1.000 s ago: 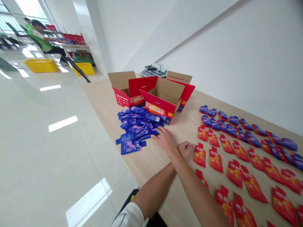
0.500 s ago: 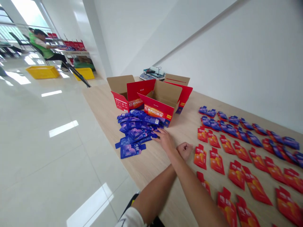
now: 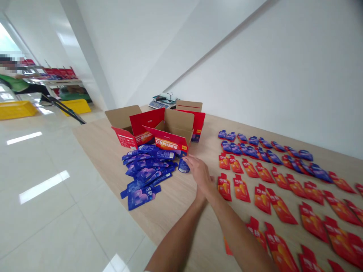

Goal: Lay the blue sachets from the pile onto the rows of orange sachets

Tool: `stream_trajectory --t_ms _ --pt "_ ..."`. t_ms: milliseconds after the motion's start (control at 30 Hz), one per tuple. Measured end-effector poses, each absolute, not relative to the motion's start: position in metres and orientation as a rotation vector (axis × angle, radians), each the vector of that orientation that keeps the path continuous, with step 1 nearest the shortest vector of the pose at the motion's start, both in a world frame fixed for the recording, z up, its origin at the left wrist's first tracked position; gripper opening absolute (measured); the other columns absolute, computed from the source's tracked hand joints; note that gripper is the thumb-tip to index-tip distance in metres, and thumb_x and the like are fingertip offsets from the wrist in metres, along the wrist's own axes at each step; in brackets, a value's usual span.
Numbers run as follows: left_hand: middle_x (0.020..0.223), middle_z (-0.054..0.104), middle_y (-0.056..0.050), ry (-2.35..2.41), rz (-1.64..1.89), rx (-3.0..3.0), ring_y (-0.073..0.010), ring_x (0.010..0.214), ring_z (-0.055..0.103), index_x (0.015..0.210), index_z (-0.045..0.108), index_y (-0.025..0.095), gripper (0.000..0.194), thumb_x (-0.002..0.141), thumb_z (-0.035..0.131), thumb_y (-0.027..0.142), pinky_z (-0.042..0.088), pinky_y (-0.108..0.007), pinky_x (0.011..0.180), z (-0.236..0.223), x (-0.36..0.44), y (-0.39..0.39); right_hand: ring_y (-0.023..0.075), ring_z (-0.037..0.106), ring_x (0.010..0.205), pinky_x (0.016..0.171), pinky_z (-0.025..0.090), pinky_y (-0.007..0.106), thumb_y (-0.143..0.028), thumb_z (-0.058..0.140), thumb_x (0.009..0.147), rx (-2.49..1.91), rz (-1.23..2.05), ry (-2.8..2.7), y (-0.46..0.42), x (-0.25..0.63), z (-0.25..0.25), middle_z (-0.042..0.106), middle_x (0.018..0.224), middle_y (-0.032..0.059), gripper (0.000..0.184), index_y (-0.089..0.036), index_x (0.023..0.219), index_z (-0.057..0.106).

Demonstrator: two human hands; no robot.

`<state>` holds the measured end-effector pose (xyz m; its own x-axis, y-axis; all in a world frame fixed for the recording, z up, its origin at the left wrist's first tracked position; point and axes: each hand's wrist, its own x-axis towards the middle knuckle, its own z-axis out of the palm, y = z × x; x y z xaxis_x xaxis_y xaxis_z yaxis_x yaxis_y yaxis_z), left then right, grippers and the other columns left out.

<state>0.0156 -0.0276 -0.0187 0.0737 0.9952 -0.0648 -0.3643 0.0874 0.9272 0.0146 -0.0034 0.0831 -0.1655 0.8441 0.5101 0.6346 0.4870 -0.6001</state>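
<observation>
The person's arms cross over the table (image 3: 176, 206), the right forearm lying above the left near the wrists. The right hand (image 3: 198, 170) has its fingertips closed on the edge of a blue pouch (image 3: 183, 166), which is just beside the front box (image 3: 170, 142) and a little apart from the pile (image 3: 146, 166). The left hand (image 3: 209, 183) is mostly hidden behind the right hand and wrist, so I cannot tell whether it is open or closed, or whether it holds anything. The pile is of more blue pouches, lying overlapped at odd angles to the left of the hands, in front of the red boxes; the pouch nearest the table's edge lies flat with its printed face up. Both the front box and the left box (image 3: 123, 138) have raised flaps and bare brown insides. Behind them, near the wall (image 3: 255, 64), is a scale (image 3: 162, 104) with dark items on top. To the right of the hands, red pouches (image 3: 241, 188) lie spread in rows, and beyond them, nearer the wall, are blue rows (image 3: 249, 150). Far left, a person in green (image 3: 21, 85) sits at another table, with yellow bins (image 3: 76, 107) on the floor.
</observation>
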Motion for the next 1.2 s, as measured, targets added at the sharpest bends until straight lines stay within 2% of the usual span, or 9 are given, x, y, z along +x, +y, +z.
stream_trajectory --t_ms 67,200,400,500,633,733,867,1067,1200 --pt "0.065 0.056 -0.002 0.878 1.235 0.845 -0.0173 0.064 0.047 0.070 0.064 0.018 0.019 0.074 0.077 0.030 0.038 -0.026 0.059 -0.018 0.012 -0.029 0.0228 0.073 0.103 0.093 0.056 0.034 -0.042 0.048 0.107 -1.241 0.361 -1.800 -0.012 0.041 0.109 0.078 0.115 0.0056 0.035 -0.026 0.122 0.075" --pt "0.056 0.049 -0.002 0.805 1.128 0.696 -0.0137 0.050 0.041 0.073 0.062 0.015 0.041 0.087 0.060 0.054 0.032 -0.023 0.049 -0.013 0.006 -0.029 0.0212 0.072 0.087 0.077 0.054 0.028 -0.056 0.050 0.103 -1.237 0.518 -1.696 -0.030 0.105 0.150 0.079 0.101 0.0053 0.044 -0.022 0.117 0.074" --pt "0.101 0.071 -0.020 0.411 0.727 0.569 -0.0248 0.082 0.069 0.109 0.068 0.008 0.068 0.089 0.055 0.072 0.053 -0.031 0.074 0.015 -0.005 -0.042 0.0199 0.066 0.083 0.074 0.051 0.027 -0.061 0.053 0.099 -1.322 0.681 -1.731 -0.042 0.173 0.152 0.074 0.090 0.0040 0.046 -0.020 0.103 0.074" --pt "0.108 0.072 -0.021 0.339 0.580 0.633 -0.0267 0.089 0.070 0.113 0.070 0.009 0.064 0.086 0.066 0.067 0.053 -0.032 0.080 0.023 -0.009 -0.056 0.0204 0.066 0.085 0.077 0.051 0.028 -0.062 0.053 0.098 -1.311 0.727 -1.719 -0.044 0.181 0.141 0.073 0.089 0.0039 0.046 -0.020 0.096 0.072" --pt "0.087 0.070 -0.012 0.449 0.607 0.660 -0.0206 0.073 0.066 0.104 0.073 0.014 0.047 0.076 0.089 0.049 0.053 -0.028 0.071 0.019 -0.011 -0.062 0.0199 0.065 0.084 0.078 0.053 0.029 -0.065 0.054 0.097 -1.244 0.824 -1.712 -0.040 0.183 0.127 0.072 0.086 0.0021 0.049 -0.020 0.093 0.073" --pt "0.070 0.059 -0.002 0.463 0.688 0.618 -0.0112 0.058 0.052 0.091 0.071 0.015 0.042 0.068 0.098 0.037 0.045 -0.019 0.056 0.017 -0.007 -0.058 0.0215 0.069 0.095 0.079 0.057 0.030 -0.065 0.057 0.095 -1.203 0.942 -1.548 -0.039 0.186 0.114 0.075 0.102 0.0043 0.050 -0.022 0.113 0.074" --pt "0.071 0.059 0.001 0.535 0.810 0.642 -0.0065 0.055 0.046 0.099 0.069 0.016 0.051 0.065 0.101 0.037 0.042 -0.014 0.052 0.022 0.003 -0.053 0.0241 0.073 0.101 0.073 0.061 0.033 -0.063 0.071 0.087 -1.190 1.143 -1.289 -0.053 0.190 0.095 0.068 0.134 0.0085 0.067 -0.030 0.143 0.059" --pt "0.078 0.068 -0.004 0.706 0.933 0.963 -0.0103 0.056 0.054 0.098 0.068 0.012 0.054 0.070 0.095 0.050 0.041 -0.017 0.050 0.025 0.012 -0.048 0.0214 0.071 0.074 0.065 0.058 0.035 -0.060 0.074 0.084 -1.236 1.296 -1.448 -0.081 0.197 0.090 0.076 0.086 -0.0010 0.029 -0.035 0.098 0.078" --pt "0.070 0.067 -0.006 0.761 0.916 1.154 -0.0157 0.059 0.057 0.096 0.071 0.012 0.056 0.073 0.089 0.059 0.044 -0.022 0.054 0.027 0.014 -0.052 0.0188 0.066 0.064 0.061 0.054 0.034 -0.057 0.071 0.086 -1.302 1.174 -1.493 -0.083 0.206 0.093 0.074 0.078 -0.0017 0.024 -0.034 0.086 0.076"
